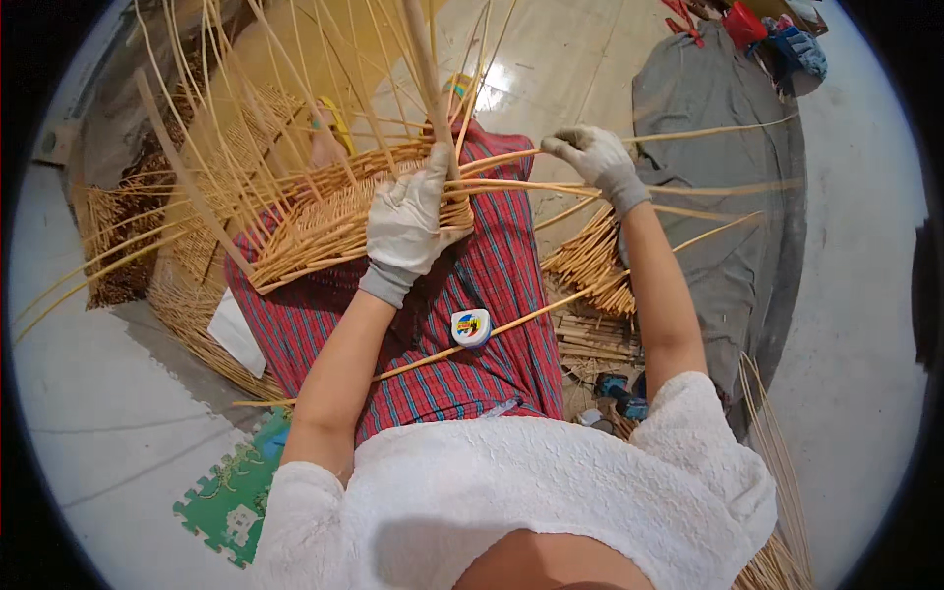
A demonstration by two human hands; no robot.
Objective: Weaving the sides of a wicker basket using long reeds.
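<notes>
A half-woven wicker basket lies tilted across my lap, its long upright stakes fanning away toward the far left. My left hand, in a whitish work glove, is closed on the basket's near right corner, beside a thick corner post. Several weaving rods stretch from that corner to the right. In the matching glove, my right hand pinches one wicker rod between thumb and fingers. A red plaid cloth covers my lap, with a small white tape measure and a loose rod on it.
Right of my lap lies a bundle of wicker rods, with a blue-black power tool nearer me. A grey sheet covers the floor farther right. Woven wicker panels lie at left, and a green foam mat lies at lower left.
</notes>
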